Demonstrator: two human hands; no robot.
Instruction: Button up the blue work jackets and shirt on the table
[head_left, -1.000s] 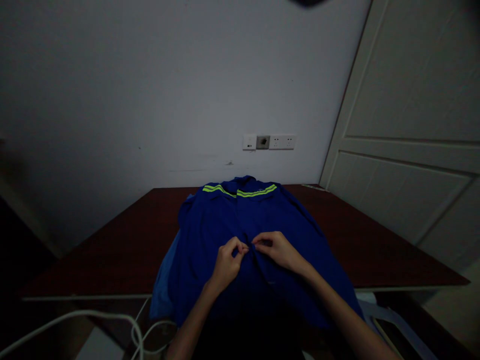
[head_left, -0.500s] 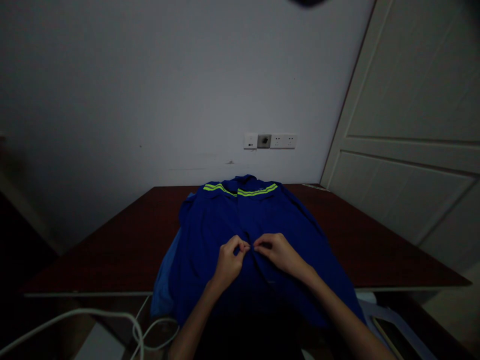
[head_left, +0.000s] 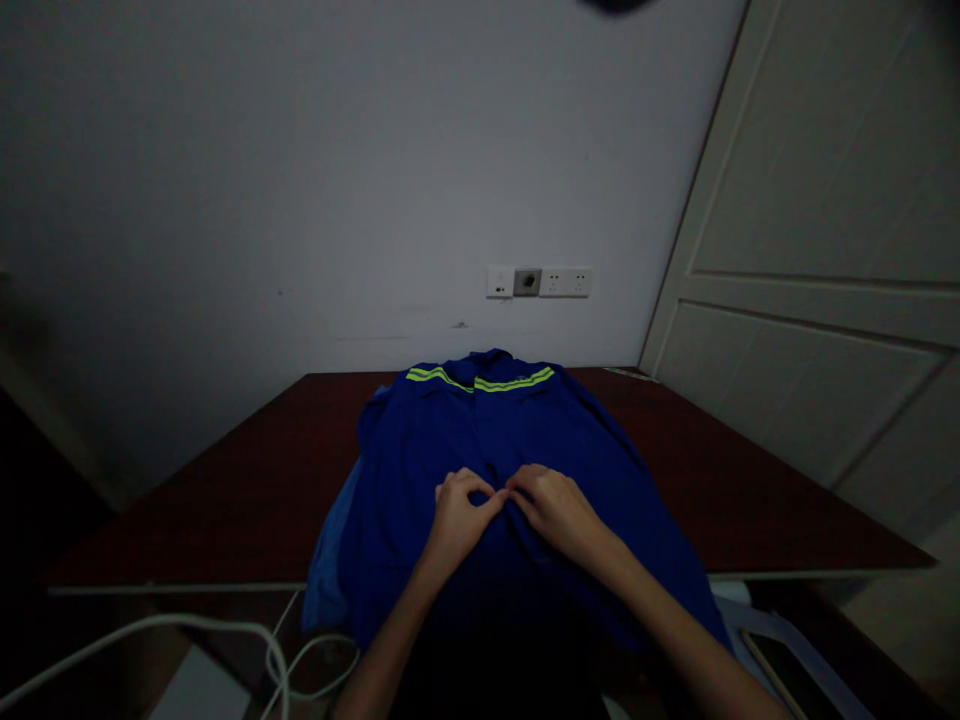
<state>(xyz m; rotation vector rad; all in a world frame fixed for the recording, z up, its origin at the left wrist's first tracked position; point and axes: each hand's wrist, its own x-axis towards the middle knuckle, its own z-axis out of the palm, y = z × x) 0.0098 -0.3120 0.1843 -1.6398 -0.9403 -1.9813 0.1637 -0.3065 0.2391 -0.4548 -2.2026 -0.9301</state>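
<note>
A blue work jacket (head_left: 592, 455) with yellow-green and grey stripes across its chest lies spread on the table, collar toward the wall and lower part over the near edge. At its front opening, my left hand (head_left: 459, 522) pinches the cloth edge between thumb and fingers. My right hand (head_left: 561, 510) is closed in a pinch on the other side of the opening, its fingertips meeting those of the left. Whatever small part sits between the fingertips is hidden. Under the jacket's left side, a lighter blue cloth (head_left: 328, 565) shows.
The dark red table (head_left: 255, 480) reaches back to a wall with a row of sockets (head_left: 555, 283). A white cable (head_left: 217, 627) loops at the lower left. Below the table's right edge lies a phone-like dark object (head_left: 791, 675). A pale panelled door (head_left: 810, 340) stands at right.
My fingertips have come together at the jacket's opening, where a small gap stood between them. The left thumb now stretches further right. The jacket lies nearly as before.
</note>
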